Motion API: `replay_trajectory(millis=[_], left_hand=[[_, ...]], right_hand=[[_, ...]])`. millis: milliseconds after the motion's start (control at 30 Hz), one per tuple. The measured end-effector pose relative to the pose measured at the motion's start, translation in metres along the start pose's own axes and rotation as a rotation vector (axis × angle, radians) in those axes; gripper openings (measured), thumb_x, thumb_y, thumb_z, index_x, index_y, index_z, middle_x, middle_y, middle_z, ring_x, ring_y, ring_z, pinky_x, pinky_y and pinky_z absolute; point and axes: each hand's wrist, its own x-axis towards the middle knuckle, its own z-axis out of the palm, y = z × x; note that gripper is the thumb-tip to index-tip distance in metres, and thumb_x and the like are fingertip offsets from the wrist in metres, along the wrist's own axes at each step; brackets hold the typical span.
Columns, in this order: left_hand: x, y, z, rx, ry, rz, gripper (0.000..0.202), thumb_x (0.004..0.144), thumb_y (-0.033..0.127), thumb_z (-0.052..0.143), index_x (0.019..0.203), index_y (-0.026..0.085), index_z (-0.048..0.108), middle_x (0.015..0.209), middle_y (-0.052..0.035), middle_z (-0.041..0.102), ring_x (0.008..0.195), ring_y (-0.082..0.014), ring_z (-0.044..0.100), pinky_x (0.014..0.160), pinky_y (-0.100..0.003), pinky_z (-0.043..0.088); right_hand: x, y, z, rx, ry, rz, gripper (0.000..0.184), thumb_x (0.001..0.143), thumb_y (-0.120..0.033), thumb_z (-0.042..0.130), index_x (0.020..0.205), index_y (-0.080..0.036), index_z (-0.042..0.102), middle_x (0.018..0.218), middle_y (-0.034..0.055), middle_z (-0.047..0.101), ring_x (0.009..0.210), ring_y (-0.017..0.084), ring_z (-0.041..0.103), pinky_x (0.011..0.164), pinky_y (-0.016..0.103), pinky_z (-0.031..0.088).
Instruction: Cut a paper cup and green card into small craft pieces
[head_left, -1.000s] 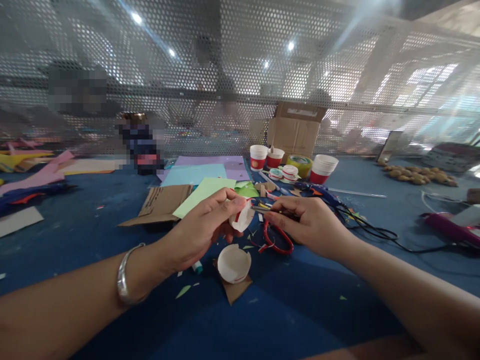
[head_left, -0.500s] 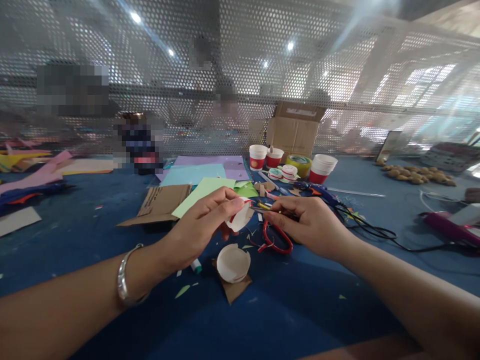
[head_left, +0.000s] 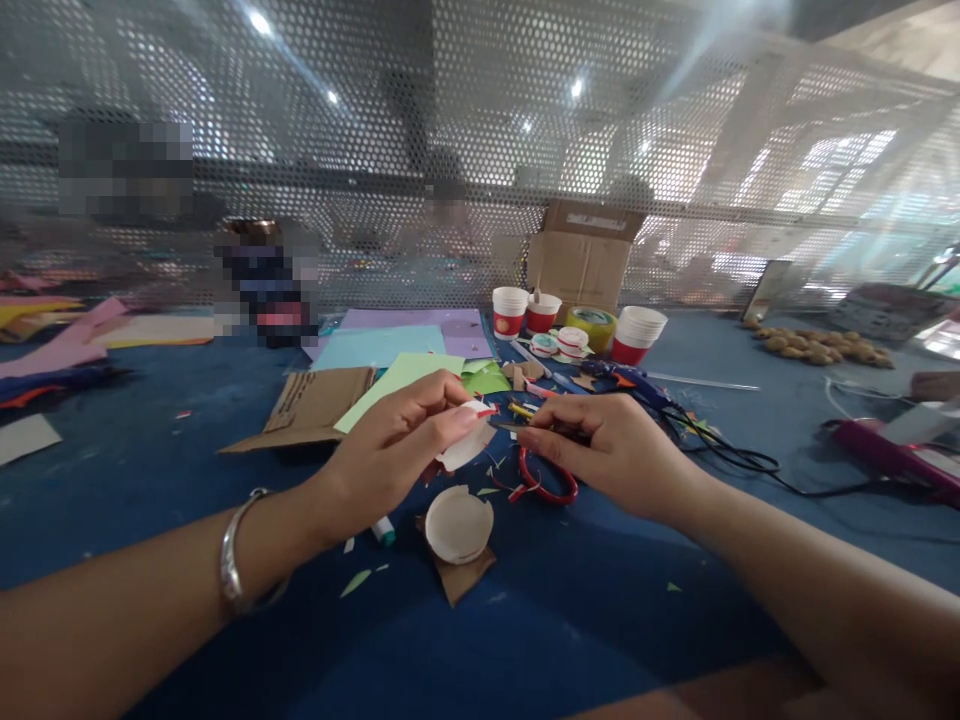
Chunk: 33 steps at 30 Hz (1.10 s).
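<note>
My left hand (head_left: 390, 455) pinches a piece of white paper cup with a red band (head_left: 465, 442) above the blue table (head_left: 585, 620). My right hand (head_left: 611, 450) is closed on red-handled scissors (head_left: 546, 478), whose blades point left at the cup piece; one red loop hangs below my fingers. A cut white cup bottom (head_left: 457, 523) lies just under both hands on a scrap of brown cardboard (head_left: 463, 580). A metal bangle (head_left: 234, 560) sits on my left wrist.
Coloured paper sheets (head_left: 397, 345) and flat cardboard (head_left: 307, 405) lie behind my hands. Red-and-white cups (head_left: 634, 335), tape rolls (head_left: 592, 322) and a cardboard box (head_left: 585, 262) stand farther back. A black cable (head_left: 735, 462) and a purple tool (head_left: 885, 455) lie right. Mesh screen behind.
Both hands have stayed close together over the table. The cup piece has tilted flatter in my left fingers, and the view has shifted slightly.
</note>
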Motion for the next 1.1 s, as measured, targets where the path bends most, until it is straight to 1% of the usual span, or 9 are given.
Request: replay_trajectory(millis=[33,133,233,400,500,667,800,1000,1100], left_hand=[[0.0014,-0.0004,0.0006,-0.062,0.002,-0.039,0.026,0.093,0.045,0.054,0.085,0.021,0.060,0.071,0.0012,0.053,0.060,-0.0123,0.047,0.050,-0.022,0.037],[0.0061,-0.0024,0.0029,-0.314,0.027,-0.211,0.029,0.092,0.046,0.051,0.082,0.020,0.057,0.074,-0.0008,0.056,0.063,-0.0130,0.048,0.047,-0.021,0.035],[0.0092,-0.0030,0.0040,-0.456,0.030,-0.294,0.028,0.091,0.045,0.053,0.087,0.018,0.060,0.080,-0.0037,0.061,0.066,-0.0132,0.049,0.045,-0.020,0.031],[0.0086,-0.0012,0.0028,-0.526,0.006,-0.347,0.026,0.088,0.041,0.055,0.093,0.017,0.063,0.079,-0.0034,0.059,0.065,-0.0141,0.053,0.048,-0.022,0.036],[0.0072,-0.0008,0.0025,-0.571,-0.009,-0.359,0.025,0.087,0.039,0.055,0.093,0.017,0.065,0.081,-0.0046,0.061,0.067,-0.0154,0.055,0.049,-0.023,0.038],[0.0065,0.0010,0.0035,-0.647,-0.065,-0.329,0.022,0.088,0.034,0.052,0.089,0.017,0.065,0.088,-0.0073,0.063,0.071,-0.0173,0.055,0.052,-0.025,0.041],[0.0057,0.0043,0.0040,-0.692,-0.063,-0.342,0.017,0.086,0.030,0.053,0.088,0.017,0.064,0.083,-0.0057,0.062,0.071,-0.0174,0.055,0.053,-0.026,0.043],[0.0046,0.0029,0.0044,-0.749,-0.143,-0.353,0.017,0.090,0.028,0.050,0.089,0.017,0.064,0.085,-0.0035,0.062,0.075,-0.0155,0.056,0.059,-0.025,0.045],[0.0044,0.0004,0.0063,-0.793,-0.158,-0.375,0.016,0.089,0.025,0.051,0.090,0.016,0.065,0.085,-0.0040,0.062,0.074,-0.0146,0.055,0.059,-0.024,0.046]], right_hand=[[0.0002,0.0003,0.0003,0.006,-0.006,0.008,0.034,0.093,-0.046,0.058,0.076,-0.017,0.063,0.061,-0.0041,0.048,0.054,0.009,0.038,0.049,0.024,0.028],[0.0011,0.0019,0.0016,0.000,-0.003,0.019,0.035,0.093,-0.047,0.058,0.076,-0.017,0.063,0.060,-0.0043,0.047,0.054,0.009,0.036,0.049,0.024,0.028],[0.0013,0.0044,0.0027,-0.030,0.031,0.009,0.035,0.093,-0.047,0.058,0.076,-0.017,0.063,0.060,-0.0043,0.047,0.054,0.009,0.036,0.048,0.024,0.027],[0.0007,0.0080,0.0030,-0.073,0.115,-0.011,0.034,0.093,-0.050,0.058,0.082,-0.018,0.065,0.060,-0.0040,0.048,0.053,0.010,0.038,0.049,0.023,0.028],[0.0012,0.0085,0.0019,-0.084,0.118,-0.024,0.035,0.093,-0.050,0.058,0.085,-0.018,0.067,0.062,-0.0024,0.053,0.054,0.010,0.041,0.050,0.024,0.030],[0.0025,0.0080,0.0009,-0.078,0.144,-0.053,0.036,0.093,-0.051,0.058,0.086,-0.017,0.068,0.066,-0.0007,0.057,0.055,0.010,0.041,0.050,0.024,0.031],[0.0028,0.0074,0.0016,-0.050,0.159,-0.069,0.037,0.093,-0.051,0.058,0.087,-0.016,0.069,0.068,-0.0001,0.057,0.057,0.011,0.042,0.052,0.024,0.032],[0.0016,0.0045,0.0027,-0.028,0.170,-0.088,0.035,0.093,-0.049,0.059,0.088,-0.015,0.070,0.072,0.0017,0.058,0.062,0.012,0.045,0.055,0.025,0.035],[0.0007,0.0021,0.0033,-0.021,0.164,-0.088,0.034,0.093,-0.048,0.059,0.087,-0.016,0.070,0.072,0.0017,0.059,0.063,0.012,0.046,0.055,0.025,0.035]])
